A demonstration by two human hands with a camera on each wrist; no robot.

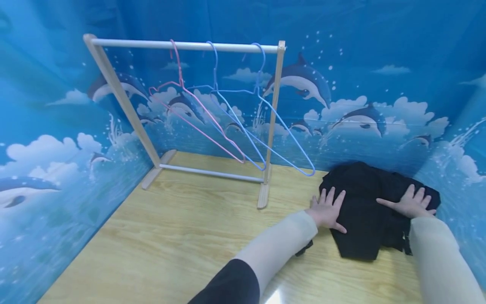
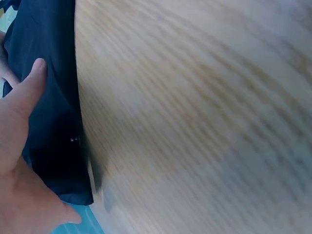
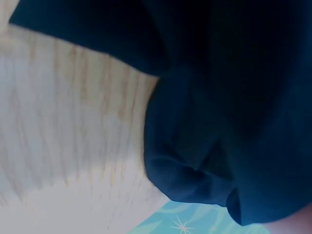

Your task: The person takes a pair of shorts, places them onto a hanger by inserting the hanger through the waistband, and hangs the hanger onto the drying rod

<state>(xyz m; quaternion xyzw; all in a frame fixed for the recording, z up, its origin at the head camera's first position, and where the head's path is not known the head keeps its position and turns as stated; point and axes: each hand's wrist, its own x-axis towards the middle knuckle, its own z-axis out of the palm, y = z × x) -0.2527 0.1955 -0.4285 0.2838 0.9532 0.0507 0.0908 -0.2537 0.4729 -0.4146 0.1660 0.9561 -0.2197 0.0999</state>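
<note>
A black garment (image 1: pixel 362 211) lies in a rumpled heap on the wooden surface at the right. My left hand (image 1: pixel 327 210) rests at its left edge with spread, straight fingers. On its right part lies my right hand (image 1: pixel 411 204), thumb and fingers also spread. In the left wrist view, the left hand (image 2: pixel 19 165) is beside the dark cloth (image 2: pixel 53 112), and small shiny dots show near the cloth's edge. Loose folds of the garment (image 3: pixel 195 126) fill much of the right wrist view, with only a sliver of hand at the lower right corner.
A wood-and-white-bar rack (image 1: pixel 186 45) stands at the back left. From it hang one pink hanger (image 1: pixel 197 101) and two blue hangers (image 1: pixel 235 118) (image 1: pixel 286 126). A small black piece (image 1: pixel 303 248) shows beneath the left forearm. Dolphin-print curtains (image 1: pixel 364 76) border the wooden surface (image 1: pixel 182 236).
</note>
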